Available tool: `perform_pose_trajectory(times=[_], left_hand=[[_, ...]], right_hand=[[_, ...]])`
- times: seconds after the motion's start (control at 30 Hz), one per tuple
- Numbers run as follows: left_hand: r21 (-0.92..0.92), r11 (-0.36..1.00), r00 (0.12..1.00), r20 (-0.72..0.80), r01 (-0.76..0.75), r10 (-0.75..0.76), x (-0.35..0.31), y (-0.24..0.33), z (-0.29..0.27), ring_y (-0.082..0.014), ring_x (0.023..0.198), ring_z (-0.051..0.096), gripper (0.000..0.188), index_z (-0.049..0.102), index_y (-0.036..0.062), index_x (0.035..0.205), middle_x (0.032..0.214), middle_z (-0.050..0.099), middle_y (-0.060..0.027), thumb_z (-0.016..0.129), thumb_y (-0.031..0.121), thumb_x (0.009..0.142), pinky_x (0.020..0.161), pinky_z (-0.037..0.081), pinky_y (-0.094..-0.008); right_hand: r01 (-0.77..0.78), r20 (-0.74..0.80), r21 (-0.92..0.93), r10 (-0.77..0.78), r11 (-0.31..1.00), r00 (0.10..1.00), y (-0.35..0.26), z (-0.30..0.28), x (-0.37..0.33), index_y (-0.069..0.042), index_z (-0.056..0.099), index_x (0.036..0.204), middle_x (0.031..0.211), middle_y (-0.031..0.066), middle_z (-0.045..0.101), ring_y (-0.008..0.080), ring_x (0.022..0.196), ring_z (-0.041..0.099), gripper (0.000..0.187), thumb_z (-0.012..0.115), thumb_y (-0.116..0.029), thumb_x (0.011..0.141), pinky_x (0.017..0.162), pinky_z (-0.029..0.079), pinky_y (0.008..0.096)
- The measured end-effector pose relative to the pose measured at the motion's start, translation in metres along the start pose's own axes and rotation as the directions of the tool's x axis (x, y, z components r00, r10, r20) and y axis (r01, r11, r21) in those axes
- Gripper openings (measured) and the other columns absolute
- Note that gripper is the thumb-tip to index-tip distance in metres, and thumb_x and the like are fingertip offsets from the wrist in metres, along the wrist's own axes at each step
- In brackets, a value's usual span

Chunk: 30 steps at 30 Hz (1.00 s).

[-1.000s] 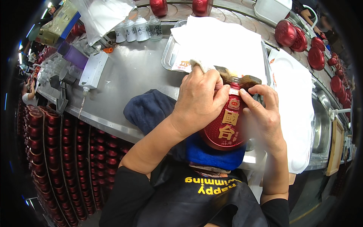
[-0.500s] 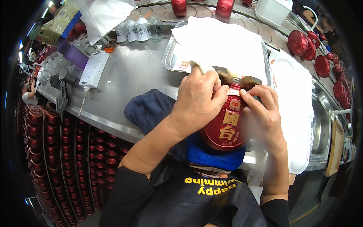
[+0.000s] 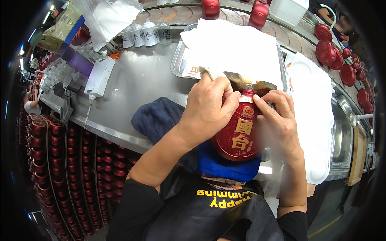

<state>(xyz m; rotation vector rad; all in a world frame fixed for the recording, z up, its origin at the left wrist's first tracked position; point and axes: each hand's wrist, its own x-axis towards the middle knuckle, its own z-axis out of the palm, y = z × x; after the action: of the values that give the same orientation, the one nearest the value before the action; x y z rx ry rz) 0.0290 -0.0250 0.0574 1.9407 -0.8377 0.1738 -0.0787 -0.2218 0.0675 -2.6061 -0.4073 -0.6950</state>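
Hazards, my judgement: uneven thumb pressure could skew the pale band; the bottle could roll if its cloth slips.

- Red bottle, one: between my grips, neck pointing away, base at a blue cloth, one.
- Left grip, right grip: thumbs at the neck; I cannot tell closure behind.
- Brown pieces, two: just beyond both thumbs.
- Small bottles, four: on the desk, ahead-left of left grip.

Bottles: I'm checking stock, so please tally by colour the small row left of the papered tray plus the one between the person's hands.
White bottles: 3
Clear bottle: 1
Red bottle: 1
Total: 5
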Motion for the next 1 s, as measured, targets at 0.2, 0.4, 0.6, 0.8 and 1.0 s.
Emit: perform_pose_trajectory(times=[0.2, 0.4, 0.6, 0.8, 1.0], left_hand=[[0.017, 0.999, 0.999, -0.034, -0.035, 0.035, 0.0, -0.001, 0.004, -0.0397, 0.071, 0.063, 0.02, 0.061, -0.0001, 0.083, 0.083, 0.059, -0.022, 0.074, 0.013, 0.089, 0.067, 0.051, -0.0487], [0.01, 0.999, 0.999, -0.035, -0.034, 0.035, -0.001, -0.002, 0.003, -0.04, 0.07, 0.063, 0.021, 0.06, 0.0003, 0.081, 0.082, 0.059, -0.0222, 0.075, 0.013, 0.089, 0.066, 0.052, -0.0486], [0.03, 0.999, 0.999, -0.032, -0.022, 0.023, -0.001, 0.0, 0.003, -0.0398, 0.07, 0.063, 0.022, 0.06, 0.0011, 0.08, 0.082, 0.059, -0.0211, 0.076, 0.014, 0.088, 0.066, 0.052, -0.0479], [-0.077, 0.994, 0.996, -0.039, 0.08, -0.083, -0.007, -0.003, -0.001, -0.0347, 0.071, 0.062, 0.033, 0.062, 0.0, 0.081, 0.082, 0.058, -0.0192, 0.076, 0.027, 0.095, 0.066, 0.051, -0.0438], [-0.259, 0.951, 0.983, 0.111, 0.168, -0.143, -0.02, -0.021, -0.023, -0.0221, 0.071, 0.057, 0.038, 0.066, -0.001, 0.084, 0.075, 0.062, -0.0132, 0.072, 0.033, 0.1, 0.067, 0.049, -0.0361]], right_hand=[[0.004, -0.001, -0.018, -0.004, 1.0, 1.0, -0.001, 0.0, 0.0, -0.002, 0.071, 0.124, 0.114, 0.0128, 0.061, 0.0367, 0.117, 0.057, 0.038, 0.074, -0.001, 0.086, 0.1, 0.051, 0.0477], [0.005, 0.003, -0.02, -0.005, 1.0, 1.0, 0.0, 0.001, 0.0, -0.001, 0.071, 0.125, 0.114, 0.0134, 0.061, 0.0373, 0.117, 0.057, 0.039, 0.074, -0.001, 0.086, 0.101, 0.05, 0.0483], [0.005, 0.001, -0.041, -0.005, 0.999, 1.0, -0.004, 0.0, 0.001, -0.005, 0.072, 0.126, 0.116, 0.0136, 0.06, 0.0367, 0.117, 0.057, 0.043, 0.076, -0.002, 0.083, 0.101, 0.05, 0.0477], [0.006, 0.029, -0.049, -0.004, 0.999, 1.0, -0.006, 0.001, 0.004, -0.008, 0.072, 0.125, 0.117, 0.0135, 0.059, 0.0364, 0.117, 0.057, 0.045, 0.078, -0.002, 0.081, 0.1, 0.05, 0.0475], [-0.009, 0.039, -0.056, 0.012, 0.998, 0.999, -0.008, 0.002, 0.005, -0.007, 0.072, 0.124, 0.117, 0.0137, 0.059, 0.0369, 0.118, 0.057, 0.043, 0.077, -0.001, 0.081, 0.101, 0.05, 0.0481]])
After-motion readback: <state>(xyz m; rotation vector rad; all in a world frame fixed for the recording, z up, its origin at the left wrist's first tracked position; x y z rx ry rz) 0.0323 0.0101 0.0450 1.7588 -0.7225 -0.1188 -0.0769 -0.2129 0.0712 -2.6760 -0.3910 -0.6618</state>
